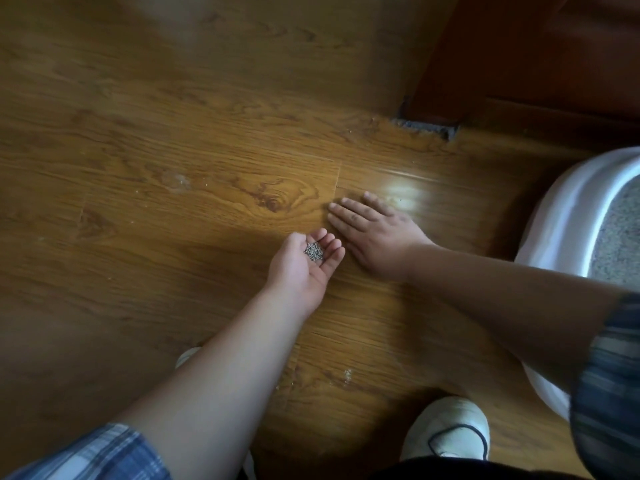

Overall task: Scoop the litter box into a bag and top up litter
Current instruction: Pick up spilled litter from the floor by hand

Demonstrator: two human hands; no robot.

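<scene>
A person crouches over a wood-plank floor [173,168] beside a white litter box [568,209], apparently gathering stray litter by hand. The left hand [304,261] lies palm up, its fingers loosely cupped to cradle one small heap of grey litter granules [314,252], with nothing gripped. The right hand [374,233] rests palm down just beside it, fingers straight and together against the boards and holding nothing, placed as if to sweep loose grains toward the waiting palm. The single box, at the right edge of the frame, holds grey litter [620,237]. Two hands, two plaid sleeves and two pale shoes show, one shoe [446,431] in full and the other [187,355] mostly hidden behind the left forearm. A few pale specks dot the floor. No scoop or bag appears.
</scene>
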